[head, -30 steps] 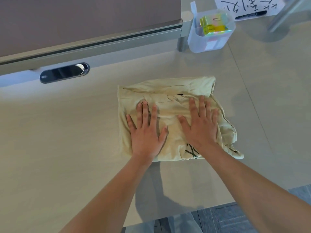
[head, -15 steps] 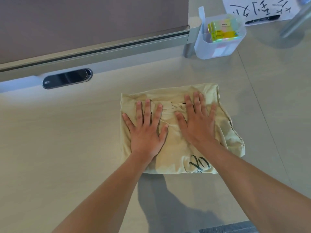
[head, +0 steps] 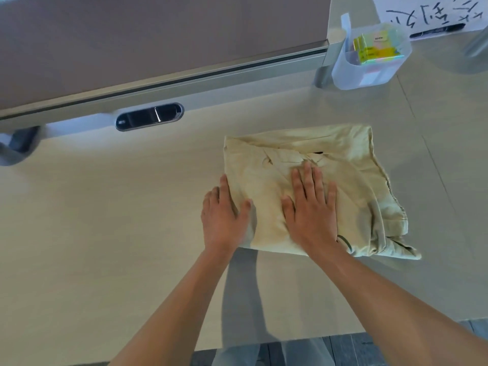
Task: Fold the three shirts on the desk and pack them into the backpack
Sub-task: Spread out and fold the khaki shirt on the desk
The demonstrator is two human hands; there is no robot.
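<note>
A pale yellow shirt (head: 351,175) with black lettering lies folded into a rough rectangle on the light desk (head: 105,220), right of centre. My right hand (head: 311,210) lies flat on the middle of the shirt, fingers straight and spread. My left hand (head: 224,215) rests at the shirt's left edge, its fingers on the desk beside the fabric and its thumb on the cloth. No backpack and no other shirts are in view.
A translucent plastic bin (head: 369,62) with yellow boxes stands at the back right, beside a sheet with handwriting and a black marker (head: 435,31). A partition panel (head: 158,35) and a cable port (head: 149,117) run along the desk's back. The desk's front edge is close below my forearms.
My left hand slid off the shirt's top to its left edge. My right hand moved toward the shirt's centre. The view shifted, so the shirt now appears farther right.
</note>
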